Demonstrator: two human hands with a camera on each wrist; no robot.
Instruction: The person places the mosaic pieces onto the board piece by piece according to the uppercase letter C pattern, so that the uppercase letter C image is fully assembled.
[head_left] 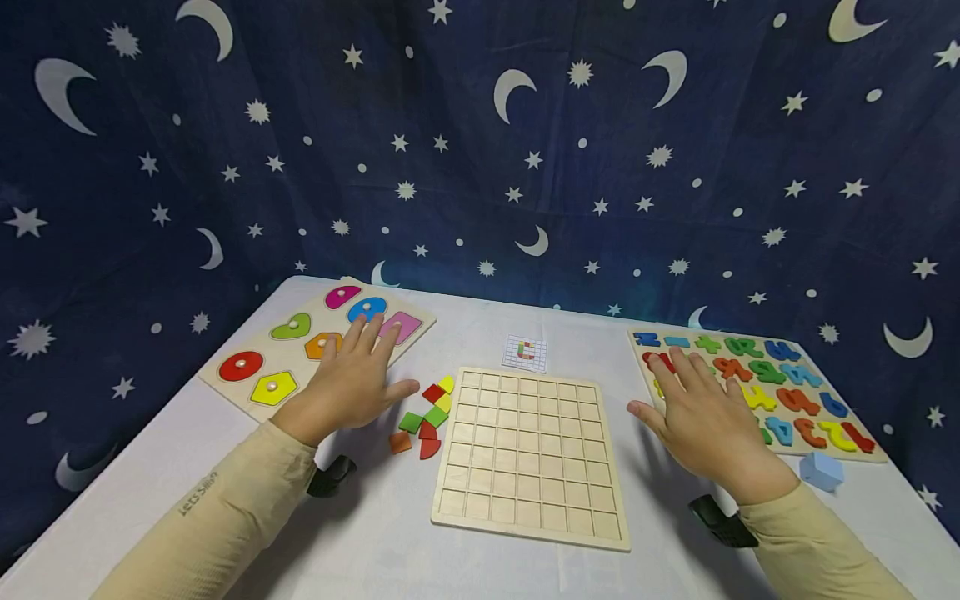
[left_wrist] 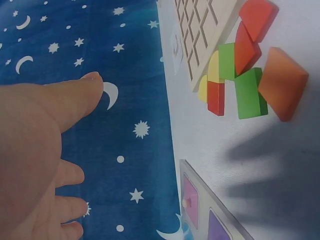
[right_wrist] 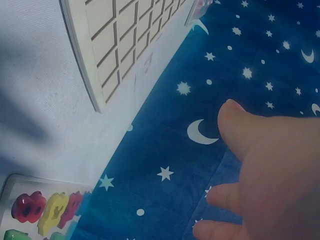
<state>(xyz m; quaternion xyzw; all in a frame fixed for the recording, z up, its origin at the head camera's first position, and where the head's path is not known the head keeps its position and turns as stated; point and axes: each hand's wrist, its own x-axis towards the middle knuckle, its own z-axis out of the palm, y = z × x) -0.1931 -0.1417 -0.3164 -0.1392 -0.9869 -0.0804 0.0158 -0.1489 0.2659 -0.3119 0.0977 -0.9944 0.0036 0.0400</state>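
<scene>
My left hand (head_left: 348, 387) hovers with fingers spread and nothing in it; in the head view it overlaps the knobbed shape puzzle (head_left: 262, 333). On the other side my right hand (head_left: 708, 421), also spread and holding nothing, partly hides the letter puzzle (head_left: 813, 379). Between them lies a wooden grid board (head_left: 528, 454) with bare square cells. Along its left edge are several small tiles in red, yellow, green and orange, among them a green square (left_wrist: 247, 92) and an orange tile (left_wrist: 284, 84). Behind the board lies a small card (head_left: 525, 353) printed with a coloured grid pattern.
A light blue block (head_left: 821, 472) stands by the near edge of the letter puzzle, close to the right wrist. The white-covered table (head_left: 360, 558) ends at a dark blue curtain (head_left: 465, 158) with moons and stars. Dark straps (head_left: 723, 521) hang beneath both wrists.
</scene>
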